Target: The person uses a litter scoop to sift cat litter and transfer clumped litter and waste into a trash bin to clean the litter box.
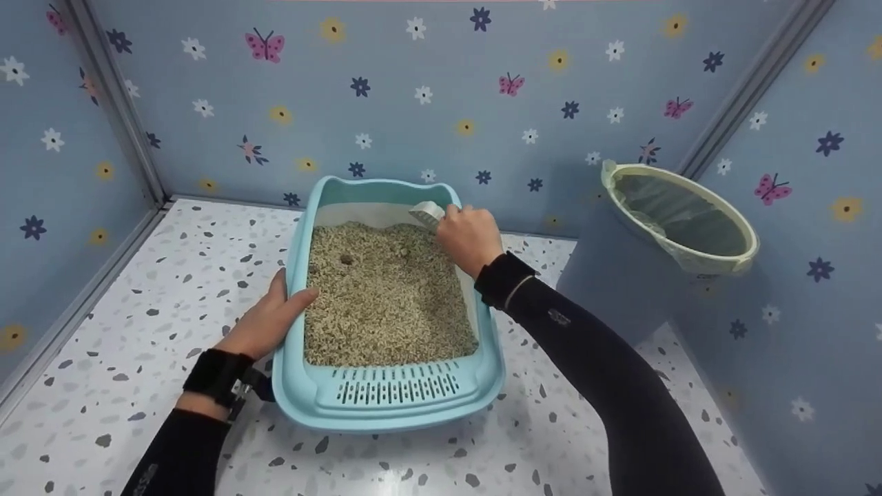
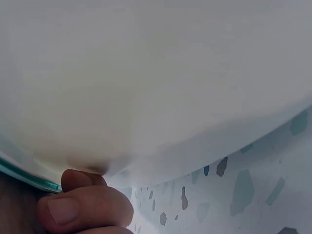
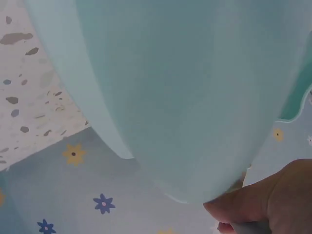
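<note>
A light-blue litter box (image 1: pixel 386 419) with a slotted front ledge stands on the floor, holding tan granular litter (image 1: pixel 386 310). My left hand (image 1: pixel 265 320) grips its left rim, thumb over the edge; in the left wrist view curled fingers (image 2: pixel 87 209) lie against its pale outer wall (image 2: pixel 161 87). Near the back right corner my right hand (image 1: pixel 472 238) holds a pale litter scoop (image 1: pixel 428 212) above the litter. A small dark clump (image 1: pixel 346 260) lies on the surface. A blurred pale-green surface crowds the right wrist view beside the thumb (image 3: pixel 234 204); I cannot tell which part it is.
To the right stands a tall bin (image 1: pixel 620 255) with a cream rim and a translucent liner (image 1: pixel 679 213). Blue walls (image 1: pixel 413 62) with flowers and butterflies enclose the back and both sides. The floor (image 1: pixel 158 310) is white and speckled.
</note>
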Motion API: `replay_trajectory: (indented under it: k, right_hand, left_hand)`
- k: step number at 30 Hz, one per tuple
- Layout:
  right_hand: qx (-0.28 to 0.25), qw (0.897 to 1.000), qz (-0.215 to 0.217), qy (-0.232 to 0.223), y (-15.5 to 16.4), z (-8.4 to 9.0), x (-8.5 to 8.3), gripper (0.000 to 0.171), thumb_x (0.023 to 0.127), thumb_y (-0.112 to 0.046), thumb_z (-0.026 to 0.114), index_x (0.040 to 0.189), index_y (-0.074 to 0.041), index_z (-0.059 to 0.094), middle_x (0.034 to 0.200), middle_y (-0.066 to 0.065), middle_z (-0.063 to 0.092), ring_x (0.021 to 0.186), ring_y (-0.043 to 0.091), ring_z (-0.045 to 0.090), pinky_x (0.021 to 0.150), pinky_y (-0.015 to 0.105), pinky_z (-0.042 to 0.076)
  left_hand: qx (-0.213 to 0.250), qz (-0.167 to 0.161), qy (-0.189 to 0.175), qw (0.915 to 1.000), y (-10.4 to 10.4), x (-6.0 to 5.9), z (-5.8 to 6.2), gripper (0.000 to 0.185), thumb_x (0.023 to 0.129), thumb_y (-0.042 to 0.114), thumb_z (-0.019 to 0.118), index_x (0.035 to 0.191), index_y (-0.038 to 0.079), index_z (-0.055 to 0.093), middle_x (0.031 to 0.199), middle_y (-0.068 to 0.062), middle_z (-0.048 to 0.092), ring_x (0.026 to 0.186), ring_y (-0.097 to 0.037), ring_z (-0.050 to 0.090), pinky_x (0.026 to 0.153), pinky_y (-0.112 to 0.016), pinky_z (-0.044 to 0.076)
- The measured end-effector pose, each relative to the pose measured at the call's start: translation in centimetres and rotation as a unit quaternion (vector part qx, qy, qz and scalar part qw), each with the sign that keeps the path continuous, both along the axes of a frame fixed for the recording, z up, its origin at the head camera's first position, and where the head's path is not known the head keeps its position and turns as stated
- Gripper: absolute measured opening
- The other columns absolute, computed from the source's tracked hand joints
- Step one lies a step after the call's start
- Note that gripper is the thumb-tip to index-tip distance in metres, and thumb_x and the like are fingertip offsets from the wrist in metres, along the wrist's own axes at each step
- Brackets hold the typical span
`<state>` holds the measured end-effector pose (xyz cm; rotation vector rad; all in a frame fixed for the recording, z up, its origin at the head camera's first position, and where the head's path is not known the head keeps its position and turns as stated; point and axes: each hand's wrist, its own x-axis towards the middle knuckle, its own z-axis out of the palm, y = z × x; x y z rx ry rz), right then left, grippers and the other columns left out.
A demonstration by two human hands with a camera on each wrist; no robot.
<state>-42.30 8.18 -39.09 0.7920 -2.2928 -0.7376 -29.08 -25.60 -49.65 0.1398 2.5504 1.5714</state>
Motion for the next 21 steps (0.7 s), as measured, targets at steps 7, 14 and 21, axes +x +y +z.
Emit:
replay_trajectory:
  k: [7,14,21]
  right_hand:
    - [0.05,0.997,-0.026,-0.055,-2.2,-0.5,-2.2,0.031,0.111,-0.007,0.061,0.083,-0.005,0.074,0.083,0.007,0.07,0.075,0.021,0.07,0.062,0.038,0.064]
    - [0.073,0.991,-0.034,-0.104,-2.9,-0.4,-3.7,0.05,0.113,-0.007,0.056,0.066,-0.015,0.04,0.069,0.001,0.049,0.062,0.017,0.046,0.063,0.037,0.064]
    - [0.049,0.981,-0.013,-0.185,-3.4,0.6,-4.2,0.051,0.116,-0.01,0.058,0.068,-0.015,0.042,0.072,0.004,0.063,0.065,0.019,0.053,0.076,0.044,0.067]
  left_hand:
    - [-0.006,0.003,-0.002,1.0,-0.1,0.0,0.0,0.111,0.11,0.076,0.043,0.176,0.016,-0.022,0.177,-0.039,0.014,0.154,-0.062,0.037,0.126,-0.074,0.029]
    - [-0.004,-0.001,-0.001,1.0,0.1,-0.1,0.2,0.108,0.112,0.074,0.042,0.176,0.017,-0.023,0.179,-0.038,0.012,0.157,-0.06,0.033,0.127,-0.073,0.028]
    - [-0.001,0.003,-0.01,0.9999,0.0,0.0,-0.1,0.112,0.109,0.08,0.042,0.176,0.019,-0.024,0.179,-0.037,0.01,0.157,-0.061,0.031,0.127,-0.075,0.025]
